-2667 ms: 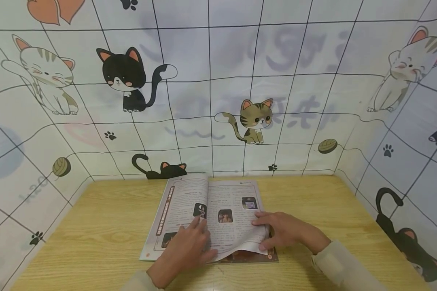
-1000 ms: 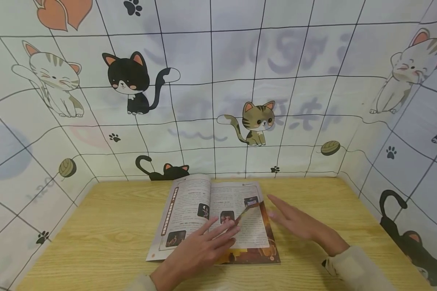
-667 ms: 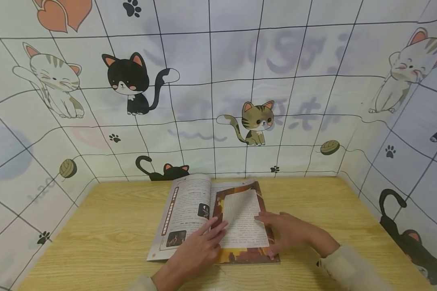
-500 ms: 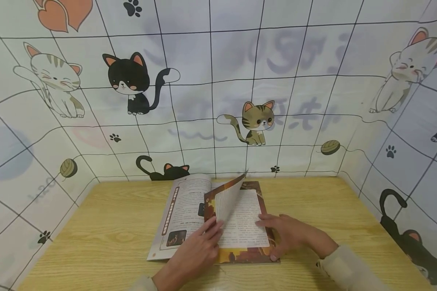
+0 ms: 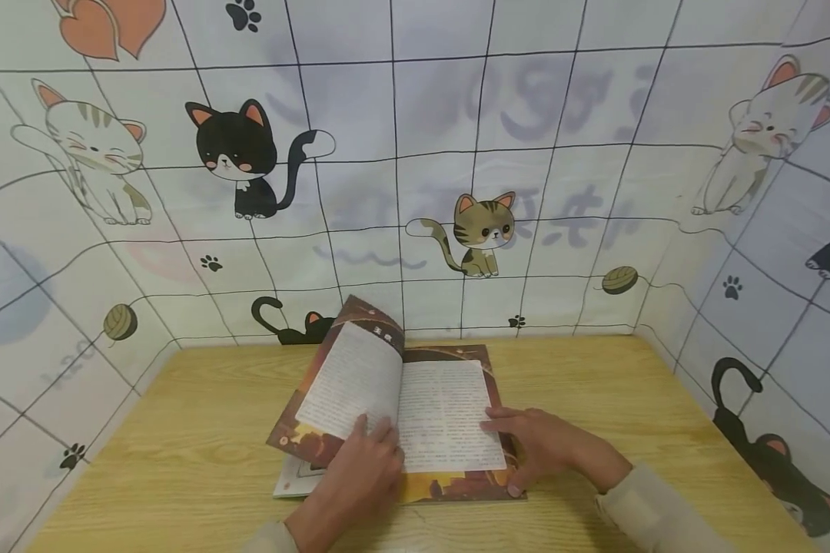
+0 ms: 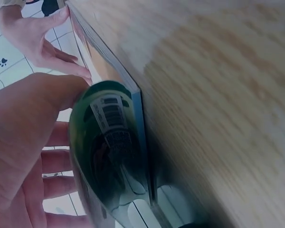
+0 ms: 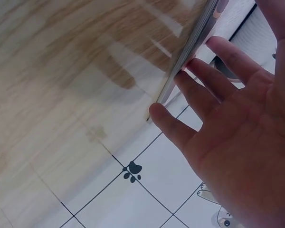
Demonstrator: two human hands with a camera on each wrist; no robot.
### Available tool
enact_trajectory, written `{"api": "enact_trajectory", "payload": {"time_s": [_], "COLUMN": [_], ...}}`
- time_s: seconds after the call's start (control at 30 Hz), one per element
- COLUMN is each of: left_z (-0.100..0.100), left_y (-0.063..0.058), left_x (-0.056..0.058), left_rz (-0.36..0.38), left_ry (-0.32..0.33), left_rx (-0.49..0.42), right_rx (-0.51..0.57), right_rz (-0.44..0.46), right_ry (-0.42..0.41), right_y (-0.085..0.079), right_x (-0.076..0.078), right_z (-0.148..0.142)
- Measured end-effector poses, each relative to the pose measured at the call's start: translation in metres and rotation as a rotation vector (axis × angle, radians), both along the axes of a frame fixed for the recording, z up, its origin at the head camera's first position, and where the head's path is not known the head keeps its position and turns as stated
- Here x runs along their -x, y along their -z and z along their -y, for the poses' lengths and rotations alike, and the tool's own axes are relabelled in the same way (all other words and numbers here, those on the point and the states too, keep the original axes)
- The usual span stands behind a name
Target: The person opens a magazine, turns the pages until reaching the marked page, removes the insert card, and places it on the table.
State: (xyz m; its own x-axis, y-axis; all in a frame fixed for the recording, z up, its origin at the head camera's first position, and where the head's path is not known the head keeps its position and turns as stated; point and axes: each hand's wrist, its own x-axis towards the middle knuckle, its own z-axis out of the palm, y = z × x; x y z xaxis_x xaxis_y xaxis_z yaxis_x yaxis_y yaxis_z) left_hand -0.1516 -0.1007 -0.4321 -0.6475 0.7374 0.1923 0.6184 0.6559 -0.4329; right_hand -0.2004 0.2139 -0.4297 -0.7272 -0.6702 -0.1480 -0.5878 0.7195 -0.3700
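An open magazine [image 5: 449, 415] lies on the table; both facing pages have white text panels in brown, autumn-coloured borders. One leaf [image 5: 349, 369] stands partly raised and tilted on the left side, above the white page beneath. My left hand [image 5: 361, 472] touches the lower part of that leaf near the fold, fingers mostly straight. In the left wrist view, a curved green cover with a barcode [image 6: 109, 114] shows beside the thumb. My right hand [image 5: 553, 445] rests at the magazine's right edge, and its extended fingers [image 7: 199, 90] touch the page edges in the right wrist view.
The magazine sits on a light wood-grain table [image 5: 187, 430]. White cloth walls [image 5: 360, 184] printed with cats, paw marks and yarn balls rise at the back and both sides.
A leaf has swung from the right side over to the left, uncovering a brown-bordered spread. My left hand has moved leftward with it; the right hand came back to the right edge.
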Motion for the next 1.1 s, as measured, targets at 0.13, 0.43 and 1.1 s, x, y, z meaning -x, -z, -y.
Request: {"api": "enact_trajectory", "payload": {"time_s": [0.13,0.43,1.1], "left_z": [0.004,0.01,0.012], "left_y": [0.001,0.004,0.006], "left_x": [0.004,0.007,0.006], "left_rz": [0.056,0.191,0.262], "left_ry": [-0.04,-0.069,-0.11], "left_rx": [-0.041,-0.161,-0.236], "right_rx": [-0.007,0.003,-0.011], "right_rz": [-0.012,-0.012,-0.024], "right_ry": [-0.001,-0.003,-0.001], "right_y": [-0.001,0.0,0.0], "right_x": [-0.001,0.001,0.001], "right_z": [0.002,0.002,0.002]}}
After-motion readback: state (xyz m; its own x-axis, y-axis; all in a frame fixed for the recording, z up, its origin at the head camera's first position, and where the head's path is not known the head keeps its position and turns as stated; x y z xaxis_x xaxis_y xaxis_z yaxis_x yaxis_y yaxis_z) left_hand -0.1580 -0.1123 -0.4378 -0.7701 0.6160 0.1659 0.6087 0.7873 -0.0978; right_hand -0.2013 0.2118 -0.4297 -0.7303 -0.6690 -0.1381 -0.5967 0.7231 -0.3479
